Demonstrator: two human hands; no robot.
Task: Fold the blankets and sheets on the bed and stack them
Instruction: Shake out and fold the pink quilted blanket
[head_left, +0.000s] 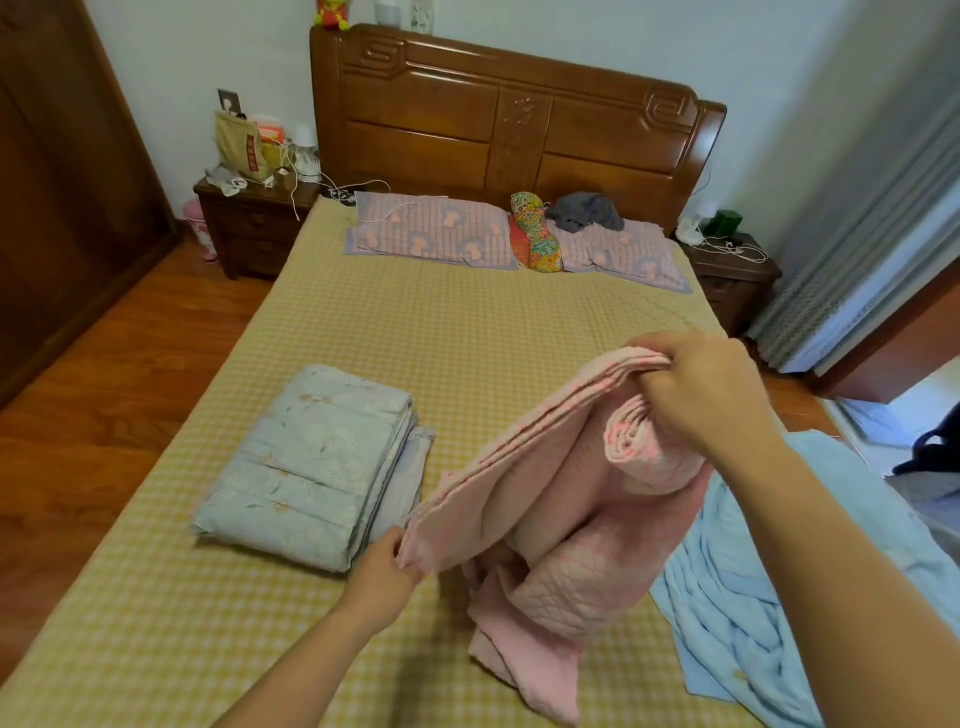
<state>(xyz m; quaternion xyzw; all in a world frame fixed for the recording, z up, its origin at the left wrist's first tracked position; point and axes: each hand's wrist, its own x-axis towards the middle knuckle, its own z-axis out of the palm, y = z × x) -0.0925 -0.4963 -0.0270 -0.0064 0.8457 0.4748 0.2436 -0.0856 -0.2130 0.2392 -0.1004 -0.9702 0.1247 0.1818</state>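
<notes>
A pink quilted blanket (550, 540) hangs above the bed (415, 332), its lower part bunched on the yellow checked sheet. My right hand (701, 389) grips its layered top edge high up. My left hand (384, 571) pinches the same edge lower down, at the left corner. A folded pale blue floral quilt (306, 467) lies flat on the bed to the left of the pink one, on a folded sheet. A light blue sheet (769, 597) lies crumpled at the right, partly under my right arm.
Two pink pillows (431, 231), a floral cushion (535, 234) and a grey cloth (584, 210) lie by the wooden headboard (493, 119). Nightstands (254, 223) flank the bed. Wooden floor runs along the left; a curtain (862, 249) and doorway are at the right.
</notes>
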